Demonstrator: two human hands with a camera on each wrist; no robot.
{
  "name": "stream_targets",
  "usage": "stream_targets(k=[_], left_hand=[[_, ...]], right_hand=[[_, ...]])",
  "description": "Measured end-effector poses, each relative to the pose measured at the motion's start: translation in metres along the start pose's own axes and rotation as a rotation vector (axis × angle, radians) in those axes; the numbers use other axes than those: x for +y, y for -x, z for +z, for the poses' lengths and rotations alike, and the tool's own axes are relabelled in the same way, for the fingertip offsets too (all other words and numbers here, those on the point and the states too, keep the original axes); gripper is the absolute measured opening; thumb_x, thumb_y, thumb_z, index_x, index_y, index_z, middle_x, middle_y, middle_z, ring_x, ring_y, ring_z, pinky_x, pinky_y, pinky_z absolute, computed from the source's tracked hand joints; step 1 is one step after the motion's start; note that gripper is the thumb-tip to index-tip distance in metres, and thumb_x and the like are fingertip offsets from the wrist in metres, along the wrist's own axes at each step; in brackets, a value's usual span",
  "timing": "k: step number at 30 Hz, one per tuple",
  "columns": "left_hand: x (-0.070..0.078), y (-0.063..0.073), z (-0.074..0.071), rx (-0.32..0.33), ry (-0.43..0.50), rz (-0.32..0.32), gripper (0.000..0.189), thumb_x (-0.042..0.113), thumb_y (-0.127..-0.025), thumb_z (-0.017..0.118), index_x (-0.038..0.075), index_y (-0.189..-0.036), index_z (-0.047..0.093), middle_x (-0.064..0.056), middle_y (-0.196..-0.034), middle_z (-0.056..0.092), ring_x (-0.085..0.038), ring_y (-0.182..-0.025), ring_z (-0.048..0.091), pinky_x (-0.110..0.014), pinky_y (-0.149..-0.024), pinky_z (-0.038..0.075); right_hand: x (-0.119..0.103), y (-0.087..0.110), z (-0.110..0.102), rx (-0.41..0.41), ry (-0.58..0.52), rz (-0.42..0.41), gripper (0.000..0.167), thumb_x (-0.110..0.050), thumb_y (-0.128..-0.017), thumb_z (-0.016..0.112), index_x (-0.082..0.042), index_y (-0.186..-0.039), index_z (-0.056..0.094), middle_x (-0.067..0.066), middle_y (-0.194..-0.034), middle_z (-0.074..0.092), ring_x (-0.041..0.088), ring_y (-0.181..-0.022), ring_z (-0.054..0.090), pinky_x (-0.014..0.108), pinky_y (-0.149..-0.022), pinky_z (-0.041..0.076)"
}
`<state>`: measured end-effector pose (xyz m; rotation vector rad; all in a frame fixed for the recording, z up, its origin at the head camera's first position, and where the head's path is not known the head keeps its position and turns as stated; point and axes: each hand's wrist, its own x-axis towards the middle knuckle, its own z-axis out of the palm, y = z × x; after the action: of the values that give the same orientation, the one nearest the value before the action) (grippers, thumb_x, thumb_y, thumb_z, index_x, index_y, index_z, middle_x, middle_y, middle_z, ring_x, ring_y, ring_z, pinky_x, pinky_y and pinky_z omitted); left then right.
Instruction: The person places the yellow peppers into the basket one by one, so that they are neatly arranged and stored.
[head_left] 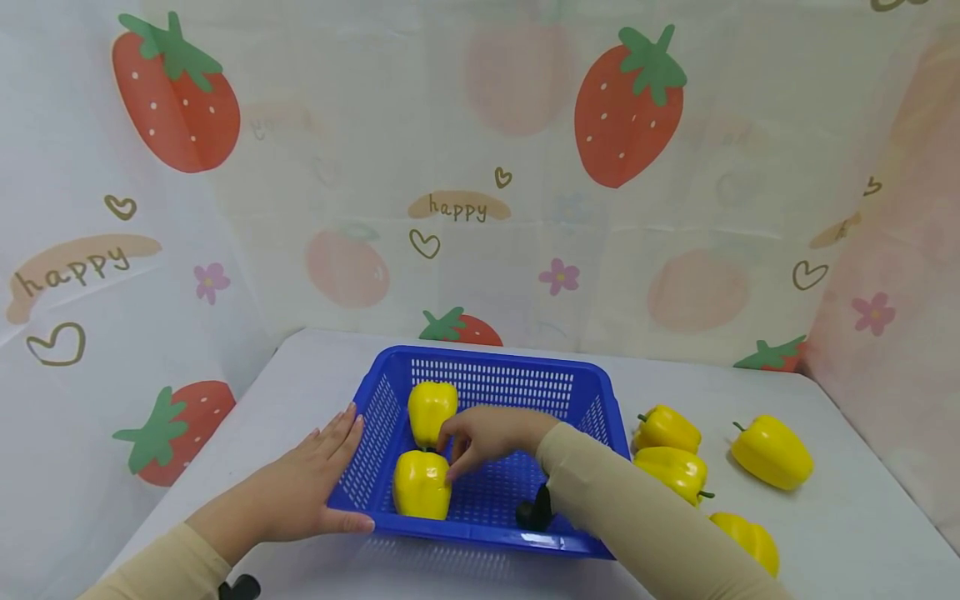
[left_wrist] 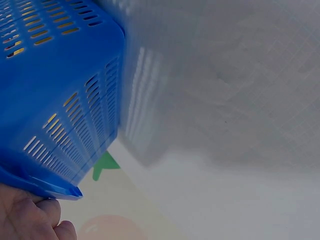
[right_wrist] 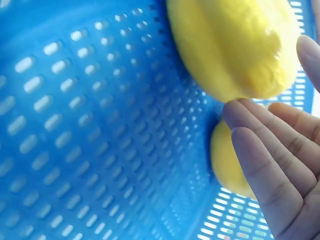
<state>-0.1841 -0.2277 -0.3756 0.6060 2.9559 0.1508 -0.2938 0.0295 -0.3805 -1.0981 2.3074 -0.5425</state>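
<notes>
A blue plastic basket (head_left: 495, 533) holds two yellow bell peppers, one behind the other on its left side. My left hand (head_left: 307, 487) lies along the basket's left rim with straight fingers, its thumb at the front corner; in the left wrist view a few fingers (left_wrist: 47, 215) show at the rim. My right hand (head_left: 487, 437) reaches inside the basket, beside the front bell pepper (head_left: 420, 487). In the right wrist view its fingertips (right_wrist: 232, 110) touch that pepper's edge, and the thumb stands at the other side. The rear bell pepper (head_left: 432, 408) lies just beyond the fingers.
Several more yellow bell peppers lie on the white table to the right, among them one (head_left: 772, 452) at the far right and one (head_left: 742, 542) near the right sleeve. A printed strawberry curtain (head_left: 480, 275) stands behind the table. A black wrist-worn piece (head_left: 534, 510) shows below the right forearm.
</notes>
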Motion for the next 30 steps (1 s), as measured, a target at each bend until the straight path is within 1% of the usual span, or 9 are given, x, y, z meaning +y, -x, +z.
stream_targets(k=[7,12,17,25,30], left_hand=[[0.000,0.000,0.002,0.005,-0.002,0.004,0.119,0.083,-0.064,0.043,0.004,-0.146,0.009,-0.014,-0.153,0.002,-0.031,-0.139,0.011,-0.053,-0.107,0.017],[0.000,0.000,0.002,0.004,0.007,0.004,0.119,0.082,-0.064,0.044,0.004,-0.146,0.009,-0.014,-0.153,0.002,-0.031,-0.139,0.011,-0.053,-0.107,0.017],[-0.001,-0.001,0.002,-0.005,0.004,-0.007,0.119,0.082,-0.064,0.045,0.005,-0.147,0.008,-0.013,-0.153,0.001,-0.030,-0.139,0.010,-0.051,-0.108,0.016],[-0.001,-0.001,0.003,-0.004,-0.006,-0.007,0.120,0.084,-0.063,0.043,0.005,-0.147,0.008,-0.013,-0.153,0.001,-0.030,-0.139,0.010,-0.051,-0.108,0.017],[-0.001,-0.001,0.003,0.006,-0.001,0.004,0.120,0.083,-0.064,0.043,0.004,-0.146,0.009,-0.014,-0.153,0.002,-0.031,-0.139,0.011,-0.052,-0.107,0.018]], right_hand=[[0.000,0.005,-0.008,0.017,-0.015,-0.023,0.036,-0.033,-0.081,0.069,-0.015,-0.110,0.061,-0.011,-0.087,0.064,0.005,-0.081,0.059,0.019,-0.075,0.049],[-0.003,0.010,-0.015,0.034,-0.007,-0.046,0.035,-0.032,-0.081,0.069,-0.014,-0.110,0.062,-0.012,-0.087,0.064,0.007,-0.084,0.060,0.019,-0.076,0.049],[-0.006,0.018,-0.022,0.051,-0.024,-0.059,0.036,-0.031,-0.081,0.069,-0.013,-0.112,0.062,-0.011,-0.089,0.063,0.008,-0.086,0.060,0.018,-0.076,0.049],[-0.005,0.032,-0.034,0.083,-0.040,-0.051,0.033,-0.033,-0.082,0.069,-0.021,-0.112,0.062,-0.009,-0.095,0.063,0.005,-0.089,0.059,0.018,-0.077,0.049],[0.000,0.044,-0.042,0.115,-0.054,-0.039,0.034,-0.031,-0.082,0.068,-0.021,-0.114,0.061,-0.012,-0.097,0.063,0.005,-0.091,0.059,0.019,-0.077,0.050]])
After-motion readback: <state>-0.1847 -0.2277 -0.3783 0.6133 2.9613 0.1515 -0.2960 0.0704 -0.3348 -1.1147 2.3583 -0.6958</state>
